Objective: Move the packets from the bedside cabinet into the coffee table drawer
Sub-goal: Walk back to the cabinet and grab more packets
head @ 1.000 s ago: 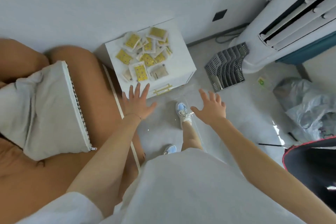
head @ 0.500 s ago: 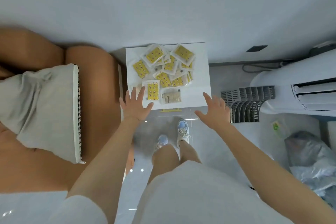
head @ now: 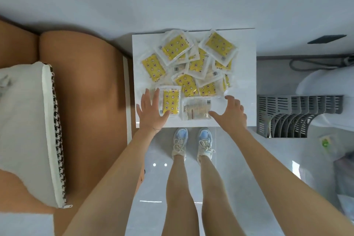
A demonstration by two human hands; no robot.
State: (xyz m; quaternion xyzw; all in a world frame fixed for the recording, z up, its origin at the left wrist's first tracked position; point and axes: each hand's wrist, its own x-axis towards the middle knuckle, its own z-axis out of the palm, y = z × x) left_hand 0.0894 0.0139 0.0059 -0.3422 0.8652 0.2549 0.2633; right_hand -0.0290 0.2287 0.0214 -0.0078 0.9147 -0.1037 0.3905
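Several clear packets with yellow patterned contents (head: 193, 63) lie heaped on the white bedside cabinet top (head: 246, 74). Nearest me lie one yellow packet (head: 171, 101) and a pale beige packet (head: 197, 108). My left hand (head: 150, 112) hovers open at the cabinet's front left, its fingers over the left edge of the near yellow packet. My right hand (head: 230, 114) is open at the front right, thumb next to the beige packet. Neither hand holds anything. The coffee table drawer is not in view.
An orange-brown bed or sofa (head: 86, 92) with a white cushion (head: 26, 130) lies to the left. A grey slatted rack (head: 293, 115) and a white standing air conditioner (head: 329, 86) are on the right. My feet in sneakers (head: 192, 142) stand before the cabinet.
I have stepped up to the cabinet, and the view now looks straight down on it. Both open hands have moved forward from above the floor to over the cabinet's front packets.
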